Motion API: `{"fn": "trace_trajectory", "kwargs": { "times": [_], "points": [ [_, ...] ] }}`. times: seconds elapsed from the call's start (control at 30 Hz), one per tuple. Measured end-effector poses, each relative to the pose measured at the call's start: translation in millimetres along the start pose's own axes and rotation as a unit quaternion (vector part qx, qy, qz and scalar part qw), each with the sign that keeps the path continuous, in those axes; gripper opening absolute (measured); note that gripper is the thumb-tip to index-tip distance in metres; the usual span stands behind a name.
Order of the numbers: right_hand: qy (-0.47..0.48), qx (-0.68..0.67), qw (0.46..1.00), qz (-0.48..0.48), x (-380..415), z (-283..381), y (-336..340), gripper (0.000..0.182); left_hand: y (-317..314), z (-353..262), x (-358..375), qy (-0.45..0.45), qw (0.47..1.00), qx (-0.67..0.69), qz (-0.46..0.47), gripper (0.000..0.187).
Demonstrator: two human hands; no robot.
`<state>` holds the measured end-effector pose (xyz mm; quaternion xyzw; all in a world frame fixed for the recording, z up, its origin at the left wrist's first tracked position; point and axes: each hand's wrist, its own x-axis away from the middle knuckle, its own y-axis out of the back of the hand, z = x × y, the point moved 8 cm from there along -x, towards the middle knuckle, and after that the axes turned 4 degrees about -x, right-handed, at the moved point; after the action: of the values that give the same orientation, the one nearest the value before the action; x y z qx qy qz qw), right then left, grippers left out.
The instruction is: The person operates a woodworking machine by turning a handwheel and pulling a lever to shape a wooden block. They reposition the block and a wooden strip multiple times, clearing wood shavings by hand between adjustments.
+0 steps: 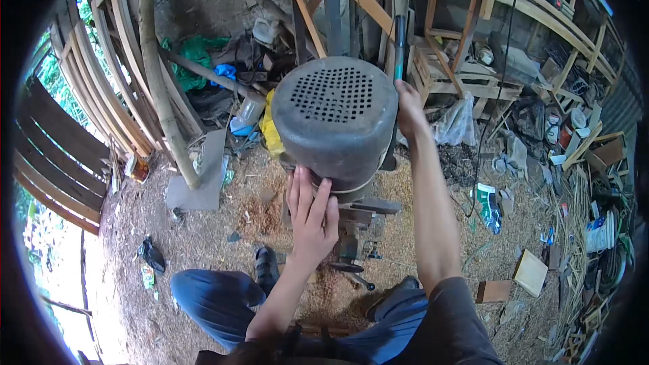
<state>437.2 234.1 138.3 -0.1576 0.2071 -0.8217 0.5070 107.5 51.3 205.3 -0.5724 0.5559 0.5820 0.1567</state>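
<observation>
Dark housing with a perforated top. Head view: housing upright at centre, above a lower machine assembly that has a crank handle between the person's knees. Left hand: palm down, fingers extended and slightly apart, fingertips against the lower front of the housing; not closed around anything visible. Right hand: at the right side of the housing, next to the lower end of an upright rod with a teal section; fingers mostly hidden, so cannot tell whether they grip the rod or the housing. Yellow material just left of the housing. Ground littered with shavings; wooden block lies to the right.
</observation>
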Motion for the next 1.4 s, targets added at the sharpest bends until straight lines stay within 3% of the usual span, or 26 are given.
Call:
{"fn": "trace_trajectory", "kwargs": {
  "times": [0.07,0.23,0.37,0.4,0.43,0.5,0.53,0.6,0.7,0.93,1.0,1.2,1.4],
  "points": [
    [0.167,0.126,0.972,-0.102,22.9,16.6,-3.5,0.051,-0.4,0.0,-0.9,0.019,1.0,0.011,0.0,0.044],
    [0.167,0.001,0.986,-0.015,125.9,42.5,-39.1,0.05,6.9,-1.2,1.9,0.01,1.0,0.013,0.021,0.046],
    [0.158,-0.009,0.985,-0.064,172.1,22.7,-29.0,0.054,12.7,-0.2,3.0,0.009,0.997,-0.001,0.071,0.048],
    [0.261,0.136,0.951,-0.098,187.6,47.7,-30.4,0.056,12.5,-0.8,1.9,0.014,0.996,0.009,0.087,0.048],
    [0.357,0.276,0.883,-0.126,203.7,68.7,-40.2,0.058,14.1,-1.2,0.0,0.025,0.995,0.038,0.094,0.048],
    [0.391,0.179,0.884,-0.183,204.1,112.8,-50.2,0.062,18.0,-1.9,-4.0,0.029,0.994,0.041,0.098,0.048],
    [0.39,0.179,0.885,-0.183,205.9,135.1,-67.2,0.062,19.2,-2.7,-5.7,0.026,0.993,0.044,0.11,0.048],
    [0.308,0.034,0.95,0.026,195.2,154.1,-113.9,0.067,21.9,-5.4,-9.5,0.022,0.993,0.054,0.105,0.047],
    [0.308,-0.009,0.951,0.027,194.5,145.8,-109.0,0.064,26.7,-5.5,-10.5,0.043,0.988,0.092,0.117,0.046],
    [0.352,-0.064,0.934,-0.004,312.7,77.5,-83.1,0.052,23.0,4.2,2.8,0.053,0.975,0.139,0.166,0.046],
    [0.347,-0.01,0.936,0.063,328.2,63.9,-83.7,0.051,23.4,6.2,6.5,0.084,0.969,0.158,0.169,0.045],
    [0.398,0.057,0.914,0.051,371.7,27.2,-65.6,0.049,18.2,7.3,24.3,0.077,0.967,0.181,0.161,0.045],
    [0.417,0.094,0.902,0.056,410.8,-20.6,-51.9,0.045,18.9,26.8,80.3,0.128,0.957,0.202,0.164,0.043]
  ]
}}
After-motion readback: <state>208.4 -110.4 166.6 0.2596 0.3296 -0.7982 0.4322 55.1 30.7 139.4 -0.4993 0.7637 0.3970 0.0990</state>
